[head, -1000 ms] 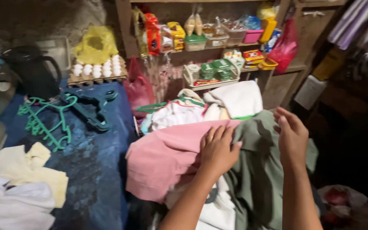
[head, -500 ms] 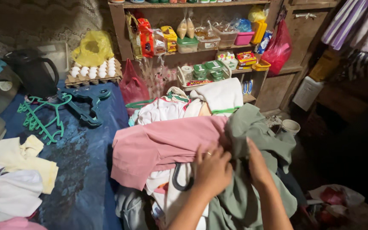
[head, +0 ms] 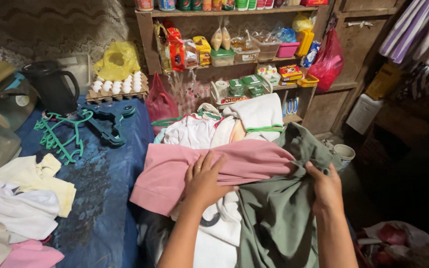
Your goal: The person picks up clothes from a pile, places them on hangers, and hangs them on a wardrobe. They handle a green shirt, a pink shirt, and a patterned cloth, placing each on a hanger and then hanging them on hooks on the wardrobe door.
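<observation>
Laundry is heaped in front of the wooden shelf (head: 147, 34), with a pink garment (head: 175, 171) draped across the top of the heap. Left hand (head: 205, 179) lies flat on that pink garment, fingers spread. Right hand (head: 327, 188), just right of it, pinches a fold of the green garment (head: 274, 213), apparently between thumb and fingers. Green hangers (head: 60, 136) lie on the blue bench (head: 105, 198), left of the pink garment.

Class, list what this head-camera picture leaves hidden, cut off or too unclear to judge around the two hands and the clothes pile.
1. Head view: right hand fingertips buried in the green garment.
2. Dark hanger, mostly hidden under white cloth and the left hand.
3. Pink garment: its full shape, folded under itself.
4. Folded clothes at left, cut by the frame edge.
</observation>
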